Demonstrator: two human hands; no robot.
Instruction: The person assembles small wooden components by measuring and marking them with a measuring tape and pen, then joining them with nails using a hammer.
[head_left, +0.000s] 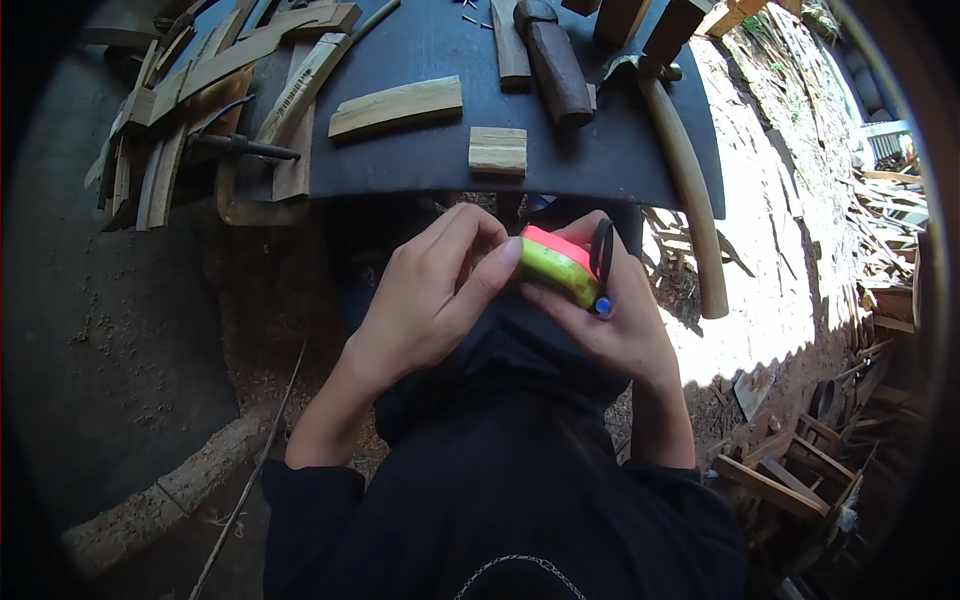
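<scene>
A pink and yellow-green tape measure [558,264] with a black strap is held above my lap, just in front of the table's near edge. My right hand [615,315] wraps round its right side and underside. At its left end, my left hand [440,290] has its thumb and bent fingers closed together against the case; whether they pinch a tape end is hidden. Beyond my hands, a small wooden block [498,151] lies near the edge of the dark table [400,170], with a longer curved wood piece [396,106] behind it to the left.
A wooden mallet [557,70] and a long-handled hammer [690,190] lie at the table's right, the handle overhanging the edge. Wood strips [220,65] and a clamp [245,210] crowd the left. Wooden frames [790,480] stand on the ground at lower right.
</scene>
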